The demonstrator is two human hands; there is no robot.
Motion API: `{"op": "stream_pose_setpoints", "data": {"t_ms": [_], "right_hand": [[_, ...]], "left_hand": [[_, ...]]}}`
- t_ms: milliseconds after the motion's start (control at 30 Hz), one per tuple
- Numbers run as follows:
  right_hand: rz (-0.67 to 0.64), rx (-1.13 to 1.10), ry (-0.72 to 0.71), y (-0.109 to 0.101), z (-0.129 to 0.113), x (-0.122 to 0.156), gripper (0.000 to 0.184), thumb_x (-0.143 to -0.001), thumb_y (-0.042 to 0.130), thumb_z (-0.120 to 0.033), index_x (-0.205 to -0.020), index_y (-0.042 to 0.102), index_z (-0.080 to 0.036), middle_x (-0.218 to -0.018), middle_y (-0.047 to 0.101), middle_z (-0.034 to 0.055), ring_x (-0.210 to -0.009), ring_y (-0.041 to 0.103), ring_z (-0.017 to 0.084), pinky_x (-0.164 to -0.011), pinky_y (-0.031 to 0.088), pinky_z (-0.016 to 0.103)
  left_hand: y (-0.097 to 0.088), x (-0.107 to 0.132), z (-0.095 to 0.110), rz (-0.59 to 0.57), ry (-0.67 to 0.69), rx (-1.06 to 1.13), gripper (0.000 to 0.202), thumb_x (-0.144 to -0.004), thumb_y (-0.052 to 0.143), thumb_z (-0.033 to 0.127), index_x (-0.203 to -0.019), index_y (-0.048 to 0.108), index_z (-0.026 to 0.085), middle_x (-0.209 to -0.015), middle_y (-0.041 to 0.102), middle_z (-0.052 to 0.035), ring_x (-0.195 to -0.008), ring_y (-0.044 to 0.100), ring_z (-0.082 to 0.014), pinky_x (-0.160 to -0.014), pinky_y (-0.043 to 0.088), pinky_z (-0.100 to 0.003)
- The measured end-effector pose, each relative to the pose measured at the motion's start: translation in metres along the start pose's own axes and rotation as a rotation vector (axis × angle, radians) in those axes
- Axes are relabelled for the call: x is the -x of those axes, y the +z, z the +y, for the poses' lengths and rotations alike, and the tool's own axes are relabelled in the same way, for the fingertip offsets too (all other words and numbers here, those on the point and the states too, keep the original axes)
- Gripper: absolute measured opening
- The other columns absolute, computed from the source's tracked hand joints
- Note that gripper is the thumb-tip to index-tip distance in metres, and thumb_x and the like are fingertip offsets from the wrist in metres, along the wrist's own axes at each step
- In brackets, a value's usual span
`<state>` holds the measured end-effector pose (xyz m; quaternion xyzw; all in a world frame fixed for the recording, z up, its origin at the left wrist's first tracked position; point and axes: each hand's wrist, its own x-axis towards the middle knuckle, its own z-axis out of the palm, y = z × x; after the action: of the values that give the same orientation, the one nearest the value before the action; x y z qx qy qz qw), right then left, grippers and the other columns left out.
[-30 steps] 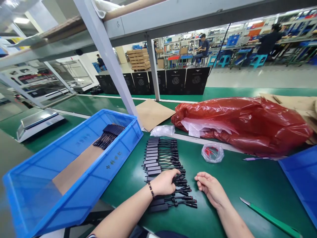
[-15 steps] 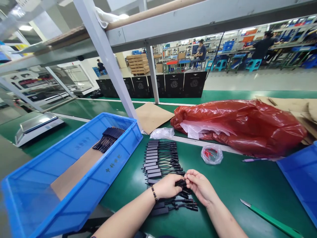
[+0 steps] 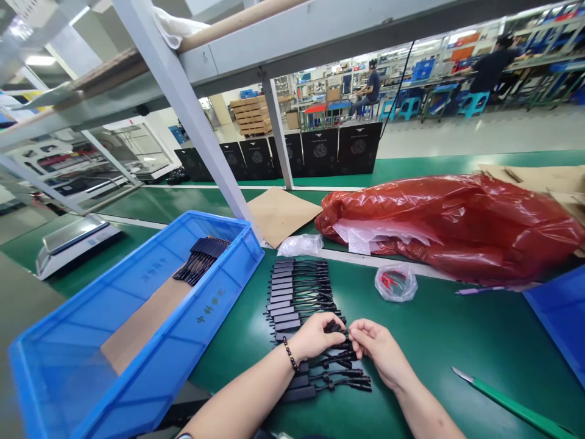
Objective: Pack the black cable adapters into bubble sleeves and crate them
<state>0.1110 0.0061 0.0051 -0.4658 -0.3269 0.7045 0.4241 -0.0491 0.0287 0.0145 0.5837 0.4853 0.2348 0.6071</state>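
My left hand (image 3: 317, 336), with a beaded bracelet at the wrist, is closed around the black cable leads (image 3: 336, 329) of one of the small black boxes. Beside it, my right hand (image 3: 377, 350) pinches at the tips of these leads; what lies between its fingertips is too small to make out. Under and around both hands, several flat black boxes with cables (image 3: 282, 299) lie in a row on the green table (image 3: 411, 390). Their leads point right. Nearest to me, two of these boxes (image 3: 299, 393) are partly covered by my left wrist and forearm.
To the left stands a long blue crate (image 3: 219, 299) with cardboard and more cabled boxes inside. A clear bag with red pieces (image 3: 395, 283), a red plastic bag (image 3: 457, 225), a green-handled knife (image 3: 516, 402) and another blue bin (image 3: 562, 317) are on the right. A metal shelf post (image 3: 196, 122) rises ahead.
The view has shifted slightly. Both hands stay close together at the cable leads, with small finger movements; my left fingers have lifted a little and show more of the leads.
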Motion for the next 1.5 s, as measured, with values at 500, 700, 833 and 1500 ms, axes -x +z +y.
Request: {"op": "stream_pose_setpoints", "data": {"t_ms": [500,700,833,1500], "right_hand": [[0.054,0.254,-0.100,0.011,0.001,0.007,0.043,-0.058,0.063,-0.058,-0.060,0.050,-0.017,-0.042,0.043,-0.0062,-0.039,0.037,0.006,-0.041,0.030,0.020],[-0.041,0.137,-0.046,0.012,0.011,0.003,0.042,-0.062,0.061,-0.056,-0.058,0.042,-0.018,-0.046,0.035,-0.0092,-0.038,0.024,0.002,-0.037,0.015,0.017],[-0.047,-0.035,0.014,0.008,0.011,0.000,0.034,-0.061,0.068,-0.044,-0.060,0.048,-0.017,-0.046,0.037,-0.0095,-0.037,0.023,0.001,-0.035,0.018,0.015],[0.064,-0.233,0.075,-0.013,-0.004,-0.005,0.030,-0.053,0.079,-0.029,-0.068,0.058,-0.015,-0.064,0.064,0.0014,-0.050,0.054,0.008,-0.046,0.045,0.018]], "left_hand": [[0.001,0.001,0.006,-0.018,0.017,0.029,0.020,-0.065,0.063,0.031,-0.066,0.052,0.015,-0.054,0.053,0.0045,-0.052,0.047,-0.0080,-0.053,0.037,-0.021],[0.000,0.002,0.008,-0.106,0.014,0.091,0.013,-0.067,0.060,0.026,-0.064,0.053,0.015,-0.048,0.051,0.0053,-0.044,0.041,-0.0058,-0.048,0.033,-0.019],[0.000,0.003,0.009,-0.102,0.012,0.107,0.009,-0.068,0.056,0.021,-0.073,0.057,0.014,-0.048,0.050,0.0061,-0.042,0.039,-0.0046,-0.047,0.032,-0.018],[-0.001,0.001,0.003,-0.052,0.038,0.052,0.020,-0.071,0.055,0.031,-0.076,0.063,0.014,-0.056,0.056,0.0021,-0.045,0.045,-0.0075,-0.048,0.035,-0.021]]}}
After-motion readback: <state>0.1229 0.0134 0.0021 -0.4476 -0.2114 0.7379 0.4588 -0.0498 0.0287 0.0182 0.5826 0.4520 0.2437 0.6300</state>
